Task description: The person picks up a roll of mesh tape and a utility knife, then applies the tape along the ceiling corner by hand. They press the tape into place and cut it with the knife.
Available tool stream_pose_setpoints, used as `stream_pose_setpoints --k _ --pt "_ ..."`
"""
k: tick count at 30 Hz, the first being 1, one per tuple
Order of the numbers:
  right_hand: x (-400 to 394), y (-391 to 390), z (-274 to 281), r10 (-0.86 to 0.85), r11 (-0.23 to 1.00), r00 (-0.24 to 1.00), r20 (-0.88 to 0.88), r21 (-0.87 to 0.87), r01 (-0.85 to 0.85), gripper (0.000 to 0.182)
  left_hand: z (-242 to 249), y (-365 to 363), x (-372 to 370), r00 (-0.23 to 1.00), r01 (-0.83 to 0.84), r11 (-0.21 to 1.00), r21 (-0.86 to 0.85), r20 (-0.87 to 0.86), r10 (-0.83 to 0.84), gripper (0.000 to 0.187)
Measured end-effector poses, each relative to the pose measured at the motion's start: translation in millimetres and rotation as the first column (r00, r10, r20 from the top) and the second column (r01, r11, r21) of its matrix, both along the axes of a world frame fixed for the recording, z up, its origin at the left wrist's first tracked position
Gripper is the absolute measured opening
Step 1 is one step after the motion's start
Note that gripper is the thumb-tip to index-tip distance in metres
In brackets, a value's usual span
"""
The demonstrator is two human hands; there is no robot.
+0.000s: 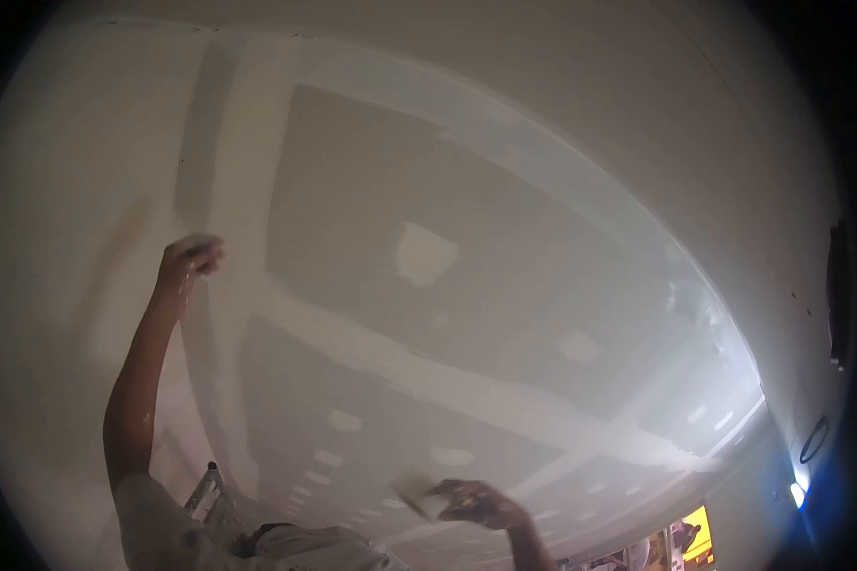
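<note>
My left hand [195, 255] is raised at the left, near the pale vertical strip on the wallboard [243, 152]. Its fingers are curled closed, and what they hold, if anything, is too blurred to make out. Low in the view, right of centre, my right hand [481, 504] grips a pale flat block [417, 497], smeared by motion. The block shows at the fingertips, in front of the board with its light compound patches [427, 255]. I cannot tell whether it touches the board.
A ladder top [203, 490] stands at the lower left, beside a pale shirt [314, 550]. At the lower right are a bright lamp [798, 495], a dark loop [814, 440] on the wall, and a yellow-lit opening [692, 541] with objects I cannot make out.
</note>
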State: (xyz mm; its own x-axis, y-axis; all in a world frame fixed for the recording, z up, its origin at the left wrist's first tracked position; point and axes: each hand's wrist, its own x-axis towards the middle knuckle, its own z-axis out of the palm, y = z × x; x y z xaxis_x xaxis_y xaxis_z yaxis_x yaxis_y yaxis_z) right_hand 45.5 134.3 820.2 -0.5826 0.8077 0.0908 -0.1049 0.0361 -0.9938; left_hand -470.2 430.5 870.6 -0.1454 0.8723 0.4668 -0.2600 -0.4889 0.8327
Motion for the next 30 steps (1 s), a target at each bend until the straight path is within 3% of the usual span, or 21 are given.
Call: stream_pose_setpoints --k 1,2,4,5,7,8,9,10,11,13,14,16,18,19,22,23,24,26,27,30 --pt "0 0 24 0.003 0.998 0.996 -0.084 0.057 0.002 0.052 9 6 -5 0.998 0.038 0.999 0.01 0.056 -0.038 0.025" --pt "-7 -1 54 -0.013 0.988 0.976 0.218 0.152 -0.021 0.053 19 12 -9 0.998 0.027 1.0 0.007 0.062 -0.027 0.025" --pt "-18 -2 97 -0.045 0.94 0.694 0.718 0.265 -0.213 0.053 38 25 -13 0.989 0.035 0.995 0.096 0.142 -0.048 0.028" --pt "-26 -6 112 -0.033 0.94 0.689 0.724 0.257 -0.225 0.053 44 31 -17 0.988 0.023 0.996 0.09 0.151 -0.037 0.028" --pt "-39 -11 134 -0.302 0.866 0.416 0.858 0.429 -0.255 0.032 56 46 -29 0.986 0.074 0.981 0.182 0.136 -0.099 0.028" --pt "-25 -5 139 -0.408 0.811 0.386 0.828 0.522 -0.263 0.034 64 54 -37 0.986 0.057 0.982 0.178 0.146 -0.084 0.028" --pt "-29 -5 155 -0.516 0.8 0.41 0.752 0.594 -0.083 0.033 74 61 -46 0.987 0.077 0.974 0.214 0.123 -0.105 0.028" --pt "-30 4 167 -0.64 0.7 0.432 0.636 0.714 -0.013 0.035 84 64 -53 0.987 0.1 0.963 0.251 0.097 -0.128 0.027" --pt "-36 1 187 -0.708 0.696 0.343 0.617 0.692 0.191 0.041 92 67 -56 0.988 0.088 0.964 0.25 0.104 -0.117 0.027" --pt "-34 9 219 -0.803 0.579 0.208 0.559 0.813 0.049 0.052 120 63 -52 0.969 0.155 0.901 0.404 0.115 -0.218 0.024" --pt "-35 14 232 -0.853 0.508 0.116 0.508 0.861 -0.033 0.062 133 63 -52 0.97 0.144 0.903 0.406 0.124 -0.21 0.024" --pt "-34 19 259 -0.878 0.467 0.026 0.478 0.867 -0.174 0.059 158 72 -54 0.968 0.059 0.932 0.357 0.209 -0.142 0.027" --pt "-41 30 284 -0.91 0.405 0.037 0.414 0.903 -0.143 0.053 177 101 -66 0.96 0.08 0.919 0.385 0.218 -0.175 0.03" --pt "-41 40 290 -0.926 0.349 0.112 0.36 0.931 -0.105 0.05 187 112 -73 0.953 0.108 0.904 0.413 0.215 -0.213 0.033" --pt "-60 60 315 -0.974 0.217 0.006 0.228 0.932 -0.292 0.049 212 138 -90 0.935 0.097 0.872 0.48 0.256 -0.245 0.039" --pt "-66 67 321 -0.977 0.214 -0.086 0.198 0.93 -0.3 0.05 220 148 -96 0.934 0.089 0.874 0.478 0.266 -0.24 0.039" --pt "-74 72 325 -0.977 0.214 -0.081 0.199 0.927 -0.309 0.05 226 161 -104 0.936 0.075 0.851 0.52 0.257 -0.24 0.037" --pt "-92 84 334 -0.993 0.075 -0.12 0.02 0.876 -0.477 0.055 236 193 -128 0.94 0.043 0.827 0.56 0.258 -0.224 0.036" --pt "-92 92 336 -0.992 0.015 -0.117 -0.055 0.851 -0.524 0.042 240 212 -139 0.957 0.0 0.813 0.582 0.236 -0.169 0.034" --pt "-96 114 348 -0.984 -0.039 -0.121 -0.129 0.825 -0.563 0.047 252 257 -161 0.954 -0.049 0.771 0.635 0.259 -0.153 0.027"
